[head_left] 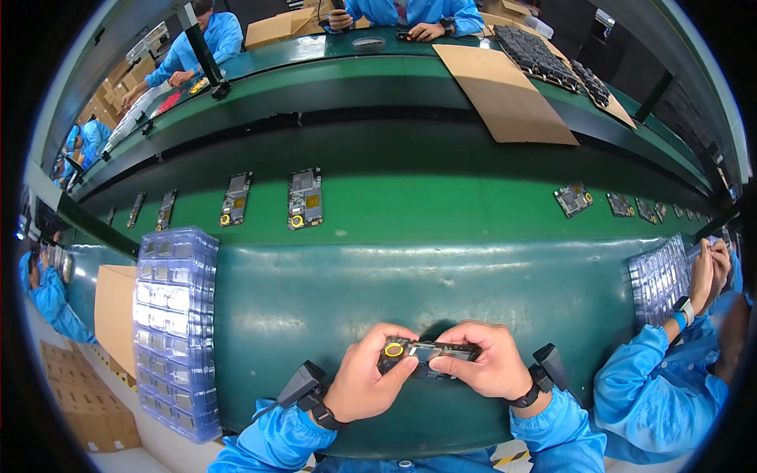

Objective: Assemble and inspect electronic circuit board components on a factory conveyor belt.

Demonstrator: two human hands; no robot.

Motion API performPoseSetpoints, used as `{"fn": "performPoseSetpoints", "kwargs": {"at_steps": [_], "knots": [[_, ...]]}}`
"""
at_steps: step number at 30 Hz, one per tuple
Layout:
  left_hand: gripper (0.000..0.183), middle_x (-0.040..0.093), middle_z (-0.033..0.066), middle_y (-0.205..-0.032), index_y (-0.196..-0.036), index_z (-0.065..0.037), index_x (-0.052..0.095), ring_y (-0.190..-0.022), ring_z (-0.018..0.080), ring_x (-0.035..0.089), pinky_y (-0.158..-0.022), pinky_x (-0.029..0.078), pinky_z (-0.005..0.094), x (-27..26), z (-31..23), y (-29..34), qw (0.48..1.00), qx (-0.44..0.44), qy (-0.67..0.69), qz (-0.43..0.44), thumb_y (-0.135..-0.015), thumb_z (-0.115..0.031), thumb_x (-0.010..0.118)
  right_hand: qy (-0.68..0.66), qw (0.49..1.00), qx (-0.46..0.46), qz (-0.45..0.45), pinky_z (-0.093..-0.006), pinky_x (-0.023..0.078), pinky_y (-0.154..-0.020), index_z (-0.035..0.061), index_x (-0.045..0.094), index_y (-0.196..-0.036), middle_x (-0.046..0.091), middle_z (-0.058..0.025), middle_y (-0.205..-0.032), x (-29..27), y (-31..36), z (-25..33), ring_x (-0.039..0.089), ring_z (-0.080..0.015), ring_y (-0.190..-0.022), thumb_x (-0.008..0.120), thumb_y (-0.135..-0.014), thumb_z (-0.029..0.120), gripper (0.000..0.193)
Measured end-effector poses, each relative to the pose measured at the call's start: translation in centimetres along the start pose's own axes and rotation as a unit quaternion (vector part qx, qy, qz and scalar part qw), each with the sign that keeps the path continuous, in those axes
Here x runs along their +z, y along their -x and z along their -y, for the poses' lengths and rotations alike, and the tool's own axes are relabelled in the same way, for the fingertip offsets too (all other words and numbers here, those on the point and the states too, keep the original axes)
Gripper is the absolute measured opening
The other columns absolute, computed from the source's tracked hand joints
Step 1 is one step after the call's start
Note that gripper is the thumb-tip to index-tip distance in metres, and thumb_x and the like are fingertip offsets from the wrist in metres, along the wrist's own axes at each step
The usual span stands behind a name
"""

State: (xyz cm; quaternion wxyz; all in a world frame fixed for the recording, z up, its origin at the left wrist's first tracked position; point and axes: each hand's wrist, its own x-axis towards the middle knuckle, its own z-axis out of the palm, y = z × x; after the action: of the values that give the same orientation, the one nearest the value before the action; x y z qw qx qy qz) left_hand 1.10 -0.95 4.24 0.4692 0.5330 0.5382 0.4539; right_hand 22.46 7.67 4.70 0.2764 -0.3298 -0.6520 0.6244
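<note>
Between my two hands I hold a dark circuit board (424, 351) with a yellow ring at its left end, just above the green bench top. My left hand (369, 377) grips the left end, thumb on the face below the ring. The right end is in my right hand (490, 364), its thumb pressed near the middle of the board beside a silver-grey part. Both hands are closed on it, and most fingertips are hidden behind the board. To the left stands a clear plastic blister tray (175, 331) with small grey parts in its pockets.
Beyond the bench (315, 292), a green belt (434, 205) carries similar boards (305, 199) at left and more boards (573, 199) at right. A co-worker's hands (706, 272) are close on the right, by another blister tray (661, 276). A cardboard sheet (512, 98) overhangs the far shelf.
</note>
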Motion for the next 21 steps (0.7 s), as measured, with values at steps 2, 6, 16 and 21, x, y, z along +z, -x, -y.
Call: {"fn": "performPoseSetpoints", "kwargs": {"at_steps": [2,6,16,21], "knots": [[0.037,0.070,0.0107,-0.100,-0.127,-0.002,0.051,-0.088,0.0204,0.069,-0.080,0.054,0.0335,-0.8,-0.9,-0.5,1.000,0.003,-0.015,0.016,-0.095,-0.009,0.068,0.051,0.996,0.027,0.072,-0.0268,0.055,-0.071,0.0001,0.071,-0.107,0.076,-0.0080,-0.093,-0.8,-0.6,-0.2,0.070,-0.0110,-0.080,0.079,-0.090,0.012,0.022],[0.052,0.064,0.0129,-0.116,-0.140,-0.001,0.041,-0.099,0.0211,0.066,-0.084,0.054,0.0333,-0.9,-1.2,-1.3,0.993,-0.005,-0.066,0.100,-0.096,-0.009,0.068,0.209,0.961,0.020,0.178,-0.0292,0.042,-0.051,0.0078,0.070,-0.099,0.058,0.0010,-0.061,-1.6,-1.0,0.4,0.053,-0.0078,-0.056,0.079,-0.091,0.026,0.022],[0.054,0.045,0.0168,-0.136,-0.147,0.000,0.030,-0.108,0.0217,0.063,-0.090,0.061,0.0386,-2.1,4.2,-3.6,0.978,-0.004,0.131,-0.165,-0.099,0.002,0.055,-0.352,0.923,0.011,-0.157,-0.0336,0.057,-0.091,-0.0017,0.063,-0.112,0.071,-0.0114,-0.110,-2.4,-10.0,-1.7,0.070,-0.0201,-0.103,0.065,-0.100,0.012,0.018],[0.046,0.056,0.0179,-0.127,-0.140,0.002,0.043,-0.101,0.0208,0.066,-0.080,0.064,0.0364,-2.2,5.0,-3.2,0.978,0.015,0.085,-0.190,-0.097,0.001,0.058,-0.233,0.966,0.042,-0.101,-0.0386,0.058,-0.095,-0.0070,0.055,-0.130,0.069,-0.0201,-0.120,1.4,-10.8,-1.3,0.070,-0.0283,-0.107,0.063,-0.100,0.010,0.035]]}}
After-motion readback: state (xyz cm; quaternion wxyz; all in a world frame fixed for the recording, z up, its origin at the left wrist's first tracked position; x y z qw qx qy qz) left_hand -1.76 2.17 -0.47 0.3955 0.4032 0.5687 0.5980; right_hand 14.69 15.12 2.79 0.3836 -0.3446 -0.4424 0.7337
